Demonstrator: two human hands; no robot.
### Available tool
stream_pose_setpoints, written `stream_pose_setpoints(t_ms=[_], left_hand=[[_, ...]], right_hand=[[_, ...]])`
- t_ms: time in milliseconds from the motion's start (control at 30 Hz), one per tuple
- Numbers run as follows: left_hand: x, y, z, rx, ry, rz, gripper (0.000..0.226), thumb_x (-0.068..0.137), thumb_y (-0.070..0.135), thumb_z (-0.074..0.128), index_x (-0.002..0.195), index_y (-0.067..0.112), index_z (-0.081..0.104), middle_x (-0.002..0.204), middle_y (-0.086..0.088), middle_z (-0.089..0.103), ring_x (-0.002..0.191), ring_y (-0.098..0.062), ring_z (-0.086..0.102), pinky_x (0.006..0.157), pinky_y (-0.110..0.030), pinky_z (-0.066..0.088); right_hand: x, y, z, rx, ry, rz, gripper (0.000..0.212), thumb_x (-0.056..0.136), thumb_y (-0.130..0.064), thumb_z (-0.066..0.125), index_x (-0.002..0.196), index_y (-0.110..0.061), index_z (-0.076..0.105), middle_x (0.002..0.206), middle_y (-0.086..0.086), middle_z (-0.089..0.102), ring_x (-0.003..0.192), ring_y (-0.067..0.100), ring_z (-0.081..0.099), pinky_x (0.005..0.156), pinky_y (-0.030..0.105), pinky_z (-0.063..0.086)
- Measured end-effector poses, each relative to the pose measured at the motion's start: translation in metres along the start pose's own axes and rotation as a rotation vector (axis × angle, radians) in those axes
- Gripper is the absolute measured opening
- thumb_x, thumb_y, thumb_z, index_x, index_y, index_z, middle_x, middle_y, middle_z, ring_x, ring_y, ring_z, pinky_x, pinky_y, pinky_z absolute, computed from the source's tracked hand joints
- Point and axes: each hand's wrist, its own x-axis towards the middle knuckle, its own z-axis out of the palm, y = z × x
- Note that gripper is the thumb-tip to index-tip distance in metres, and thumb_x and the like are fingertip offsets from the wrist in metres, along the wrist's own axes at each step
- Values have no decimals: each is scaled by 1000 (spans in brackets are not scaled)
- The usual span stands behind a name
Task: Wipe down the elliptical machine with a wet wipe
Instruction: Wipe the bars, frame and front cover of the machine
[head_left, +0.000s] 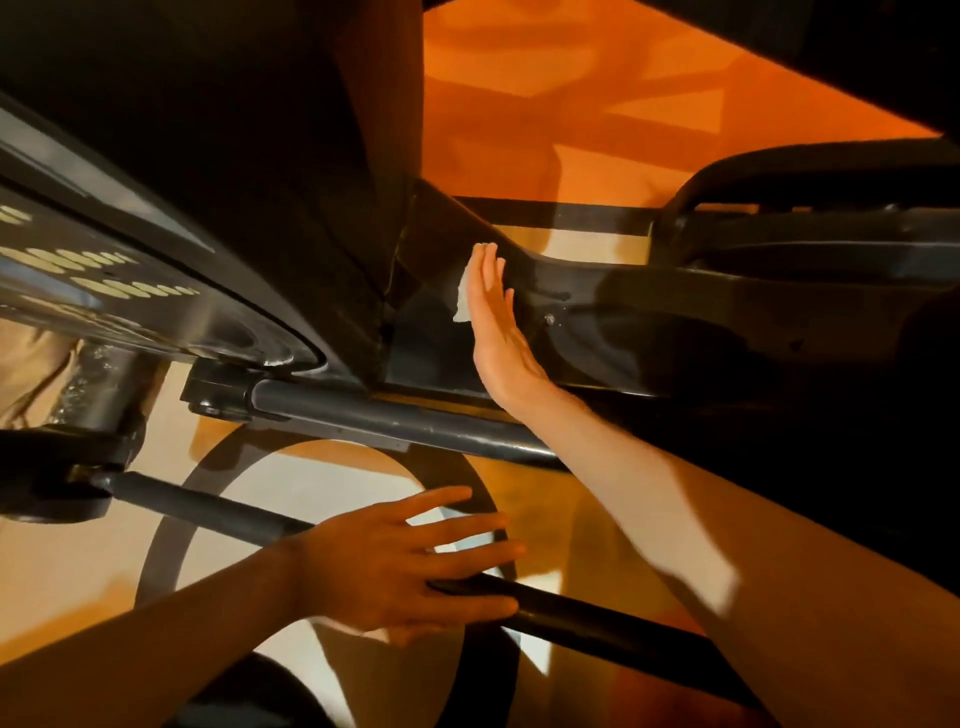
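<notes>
The black elliptical machine (649, 312) fills the view, seen from close above. My right hand (496, 325) lies flat with straight fingers against the machine's dark side panel, pressing a white wet wipe (464, 291) to it; only the wipe's left edge shows past my fingers. My left hand (405, 561) is low in the middle, fingers spread, resting on a dark metal bar (571, 610) that runs diagonally, holding nothing.
A second dark bar (395, 418) crosses the middle, joined to a pivot (223, 392) at left. A curved shiny housing with pale oval marks (104, 270) sits at left. The floor (519, 104) is orange and cream with dark lines.
</notes>
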Motion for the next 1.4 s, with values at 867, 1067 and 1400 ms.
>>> stream_pose_setpoints(t_ms=[867, 1067, 1400], left_hand=[[1, -1, 0, -42, 25, -30, 65, 107, 41, 57, 160, 23, 24, 167, -6, 28, 158, -31, 22, 127, -51, 24], [2, -3, -3, -80, 48, -47, 61, 110, 35, 52, 160, 22, 21, 167, -6, 27, 158, -32, 23, 126, -50, 26], [1, -3, -4, -55, 10, -42, 61, 110, 36, 49, 160, 23, 18, 168, -7, 23, 160, -34, 12, 129, -51, 14]], right_hand=[[30, -37, 11, 204, 123, -76, 56, 112, -32, 11, 163, -18, -8, 170, 0, -18, 156, 17, -16, 127, 38, -12], [24, -37, 20, -84, 83, -492, 56, 109, -20, 13, 161, -2, 5, 171, 13, 0, 159, 22, -5, 128, 36, -8], [43, -81, -1, 536, 135, 129, 55, 112, -35, 17, 164, -21, 2, 172, 4, 0, 159, 26, -3, 128, 53, 2]])
